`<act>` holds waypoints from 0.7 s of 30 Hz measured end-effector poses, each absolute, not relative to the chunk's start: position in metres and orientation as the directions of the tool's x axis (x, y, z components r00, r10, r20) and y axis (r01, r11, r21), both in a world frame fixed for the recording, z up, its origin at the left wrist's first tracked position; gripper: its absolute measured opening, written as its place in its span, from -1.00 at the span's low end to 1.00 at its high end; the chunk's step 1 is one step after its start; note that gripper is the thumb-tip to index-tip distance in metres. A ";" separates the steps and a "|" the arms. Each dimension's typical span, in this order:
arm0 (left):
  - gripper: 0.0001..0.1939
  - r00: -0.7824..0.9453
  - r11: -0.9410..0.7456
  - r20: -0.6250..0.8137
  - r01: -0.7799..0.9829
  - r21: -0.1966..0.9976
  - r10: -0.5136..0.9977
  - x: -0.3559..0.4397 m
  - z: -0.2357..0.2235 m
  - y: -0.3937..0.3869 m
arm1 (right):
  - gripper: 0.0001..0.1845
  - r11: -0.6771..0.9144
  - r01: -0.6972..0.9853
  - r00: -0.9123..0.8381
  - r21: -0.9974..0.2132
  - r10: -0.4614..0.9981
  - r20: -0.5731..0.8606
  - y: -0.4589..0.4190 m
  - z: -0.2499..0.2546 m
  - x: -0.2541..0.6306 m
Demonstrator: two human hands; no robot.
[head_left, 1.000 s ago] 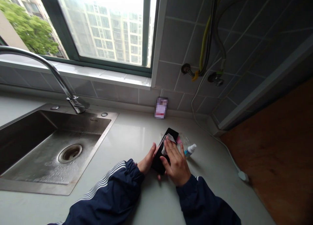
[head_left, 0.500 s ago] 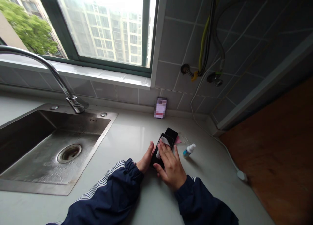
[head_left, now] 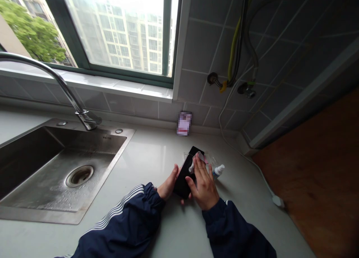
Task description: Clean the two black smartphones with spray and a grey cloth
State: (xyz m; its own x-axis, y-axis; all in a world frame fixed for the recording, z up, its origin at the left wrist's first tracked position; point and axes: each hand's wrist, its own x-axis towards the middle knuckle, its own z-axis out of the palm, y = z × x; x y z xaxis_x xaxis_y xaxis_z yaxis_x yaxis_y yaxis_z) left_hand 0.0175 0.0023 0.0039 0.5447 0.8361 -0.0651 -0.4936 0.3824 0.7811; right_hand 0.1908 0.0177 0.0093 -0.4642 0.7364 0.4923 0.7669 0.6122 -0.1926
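My left hand point(head_left: 168, 183) is closed around the left edge of a black smartphone point(head_left: 183, 177), with some of its fingers hidden underneath. The phone is held at a slant over the counter. On its upper right part, the fingers of my right hand point(head_left: 206, 187) press a small pale cloth point(head_left: 192, 168) against the glass. Another flat black thing point(head_left: 193, 150) shows just beyond the phone's top end. Right beside my right hand stands a small spray bottle point(head_left: 219, 170) with a white top, partly covered by the fingers.
Clear plastic pieces point(head_left: 214, 160) lie behind the bottle. A device with a blurred screen point(head_left: 184, 124) leans on the tiled wall. To the left are a steel sink point(head_left: 84, 215) and a curved faucet point(head_left: 63, 84). A white cable point(head_left: 263, 177) runs along the right.
My right hand and the cloth have slid right and slightly upward across the phone, baring more of its black surface. The phone has tilted slightly, while my left hand stays nearly in place.
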 end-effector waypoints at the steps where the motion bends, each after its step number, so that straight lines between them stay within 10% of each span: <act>1: -0.14 0.542 0.378 -0.062 -0.494 0.783 0.838 0.018 0.005 0.002 | -0.20 0.608 0.769 -0.460 -0.199 0.741 0.490 0.018 0.008 0.191; 21: -0.12 0.294 0.273 -0.096 -0.647 0.712 0.951 0.021 0.007 0.007 | -0.23 0.772 0.621 -0.668 -0.134 0.611 0.424 -0.007 0.017 0.171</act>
